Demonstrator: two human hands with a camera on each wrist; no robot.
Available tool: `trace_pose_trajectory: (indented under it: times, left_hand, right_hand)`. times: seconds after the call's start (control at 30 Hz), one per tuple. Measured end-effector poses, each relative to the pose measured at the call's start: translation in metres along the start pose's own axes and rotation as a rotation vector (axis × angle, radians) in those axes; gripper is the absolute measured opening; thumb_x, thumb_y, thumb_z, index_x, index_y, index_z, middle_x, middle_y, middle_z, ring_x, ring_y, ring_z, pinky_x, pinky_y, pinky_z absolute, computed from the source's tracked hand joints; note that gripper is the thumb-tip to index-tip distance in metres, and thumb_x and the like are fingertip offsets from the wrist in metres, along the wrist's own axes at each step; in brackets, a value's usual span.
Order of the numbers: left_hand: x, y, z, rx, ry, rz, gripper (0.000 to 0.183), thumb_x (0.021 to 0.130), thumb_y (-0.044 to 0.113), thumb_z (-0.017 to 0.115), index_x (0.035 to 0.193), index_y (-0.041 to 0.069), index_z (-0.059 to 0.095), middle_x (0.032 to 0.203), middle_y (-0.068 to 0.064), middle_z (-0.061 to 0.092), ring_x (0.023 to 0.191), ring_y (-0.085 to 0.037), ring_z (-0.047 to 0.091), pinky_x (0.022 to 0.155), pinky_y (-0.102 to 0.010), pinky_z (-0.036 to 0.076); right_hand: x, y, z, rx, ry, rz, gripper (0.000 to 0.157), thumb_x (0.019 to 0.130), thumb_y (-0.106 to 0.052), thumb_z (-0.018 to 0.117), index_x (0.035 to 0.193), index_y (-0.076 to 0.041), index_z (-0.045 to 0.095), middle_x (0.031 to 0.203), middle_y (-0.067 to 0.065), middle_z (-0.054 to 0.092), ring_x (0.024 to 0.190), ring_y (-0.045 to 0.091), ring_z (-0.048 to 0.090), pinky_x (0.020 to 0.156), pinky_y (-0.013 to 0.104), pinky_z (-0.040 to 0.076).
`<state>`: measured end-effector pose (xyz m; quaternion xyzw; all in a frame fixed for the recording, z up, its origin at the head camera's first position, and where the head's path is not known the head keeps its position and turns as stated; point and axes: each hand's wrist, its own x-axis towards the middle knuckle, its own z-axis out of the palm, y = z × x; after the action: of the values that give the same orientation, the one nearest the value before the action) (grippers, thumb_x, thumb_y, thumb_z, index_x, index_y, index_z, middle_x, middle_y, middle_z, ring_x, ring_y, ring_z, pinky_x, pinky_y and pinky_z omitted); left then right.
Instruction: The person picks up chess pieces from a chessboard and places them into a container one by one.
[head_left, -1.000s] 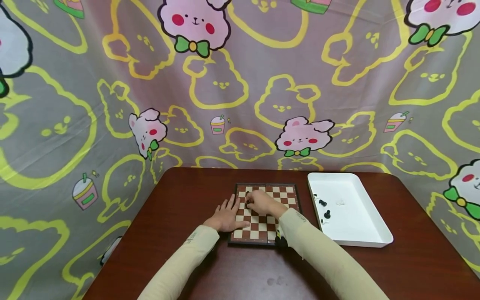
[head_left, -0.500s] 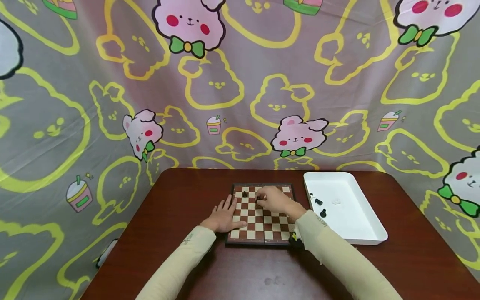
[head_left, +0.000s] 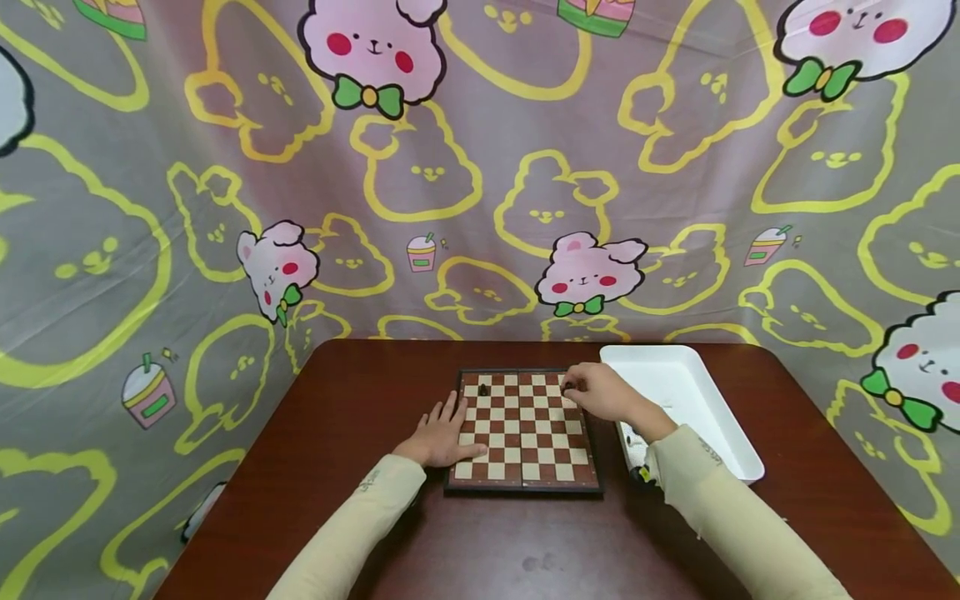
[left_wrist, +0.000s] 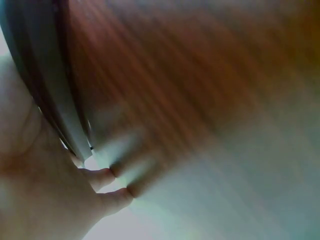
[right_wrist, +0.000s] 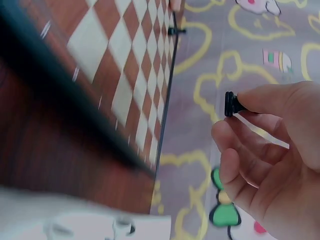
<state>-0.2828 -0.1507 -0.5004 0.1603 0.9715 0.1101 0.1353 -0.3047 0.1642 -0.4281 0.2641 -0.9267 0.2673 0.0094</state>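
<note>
My right hand (head_left: 603, 393) pinches a small black chess piece (right_wrist: 230, 104) between thumb and fingers, base outward, over the far right corner of the chessboard (head_left: 512, 429). Its upper part is hidden by the fingers. Another black chess piece (head_left: 483, 389) stands on the board near the far left corner. My left hand (head_left: 438, 437) rests with spread fingers on the board's left edge. In the left wrist view, the left hand (left_wrist: 45, 165) shows beside the board's dark edge, and much there is blurred.
A white tray (head_left: 686, 379) stands right of the board. Some chess pieces (head_left: 632, 437) lie in its left side, partly hidden by my right wrist. The brown table (head_left: 375, 375) reaches back to a patterned curtain (head_left: 480, 167).
My right hand has moved rightward across the board with the black chess piece, from the left half to the far right corner. The left hand has stayed on the board's left edge.
</note>
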Motion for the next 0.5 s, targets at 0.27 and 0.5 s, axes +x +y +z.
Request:
trace_pose_trajectory:
  times: [0.27, 0.5]
  left_hand:
    - [0.0, -0.002, -0.001, 0.0, 0.011, 0.0, 0.1, 0.084, 0.073, 0.044, 0.154, 0.015, 0.003, 0.157, -0.011, -0.007, 0.141, -0.039, 0.007, 0.108, -0.057, 0.015]
    - [0.0, -0.002, 0.0, -0.012, 0.001, 0.012, 0.099, 0.085, 0.072, 0.044, 0.154, 0.014, 0.003, 0.157, -0.011, -0.007, 0.141, -0.04, 0.007, 0.108, -0.058, 0.015]
  right_hand:
    - [-0.02, 0.037, -0.024, 0.012, 0.06, 0.076, 0.012, 0.091, -0.011, 0.062, 0.098, -0.004, 0.068, 0.088, 0.004, 0.065, 0.066, 0.014, 0.059, 0.057, 0.032, 0.047]
    - [-0.034, 0.061, -0.035, -0.047, 0.126, 0.069, 0.007, 0.087, -0.014, 0.066, 0.088, -0.007, 0.069, 0.083, 0.002, 0.066, 0.064, 0.01, 0.058, 0.057, 0.031, 0.046]
